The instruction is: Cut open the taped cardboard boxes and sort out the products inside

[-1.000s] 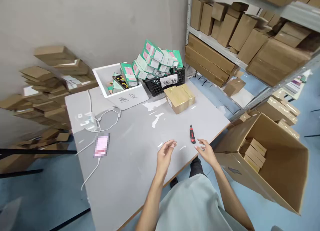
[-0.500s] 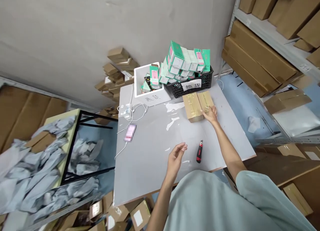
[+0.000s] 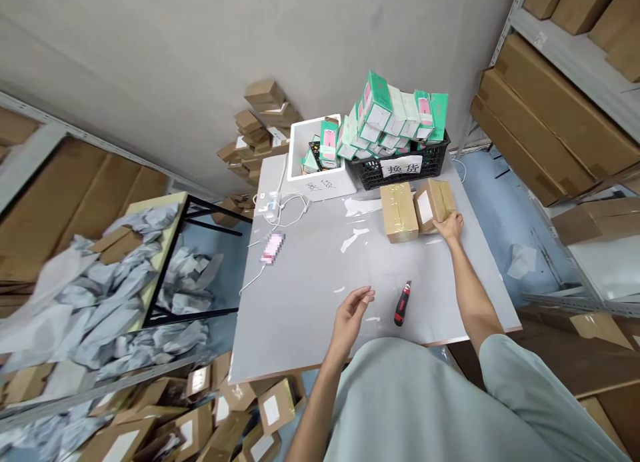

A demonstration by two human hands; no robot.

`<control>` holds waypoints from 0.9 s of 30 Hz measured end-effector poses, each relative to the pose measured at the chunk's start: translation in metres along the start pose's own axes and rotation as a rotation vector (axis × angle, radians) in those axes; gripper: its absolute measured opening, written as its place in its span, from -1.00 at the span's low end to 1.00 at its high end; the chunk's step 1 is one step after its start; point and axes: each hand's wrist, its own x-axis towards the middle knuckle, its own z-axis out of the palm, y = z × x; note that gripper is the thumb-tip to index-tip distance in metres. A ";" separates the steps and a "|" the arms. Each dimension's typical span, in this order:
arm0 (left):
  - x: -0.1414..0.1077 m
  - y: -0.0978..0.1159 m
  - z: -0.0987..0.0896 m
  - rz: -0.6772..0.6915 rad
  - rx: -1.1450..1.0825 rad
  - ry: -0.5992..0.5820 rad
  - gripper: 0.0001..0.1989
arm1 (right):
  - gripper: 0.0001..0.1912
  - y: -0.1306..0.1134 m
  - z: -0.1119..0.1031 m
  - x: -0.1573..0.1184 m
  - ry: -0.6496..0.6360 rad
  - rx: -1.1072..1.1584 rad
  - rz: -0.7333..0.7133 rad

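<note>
My right hand (image 3: 451, 228) grips the near end of a small taped cardboard box (image 3: 442, 194). The box is tilted, and a white label faces left on its side. To its left a second cardboard box (image 3: 399, 212) sits on the table, with shiny tape along its top. My left hand (image 3: 353, 310) hovers over the table's near part, fingers loosely bent and apart, holding nothing. Between my two arms lies a red and black utility knife (image 3: 402, 303), its blade end pointing away from me.
At the table's (image 3: 300, 302) back stand a white foam box (image 3: 323, 187) and a black basket (image 3: 370, 175) heaped with green and white boxes. A phone (image 3: 273, 248) and a power strip (image 3: 269, 206) with cables lie left. Shelves of cartons (image 3: 555, 115) flank the right side.
My right hand has moved the right-hand box to the right and tilted it, so its labelled side shows. The left hand stays about where it was. The view has shifted slightly.
</note>
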 end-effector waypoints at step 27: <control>0.021 -0.186 -0.253 -0.153 -0.010 -0.048 -0.47 | -0.01 -0.037 0.108 -0.428 -0.757 -0.283 -0.795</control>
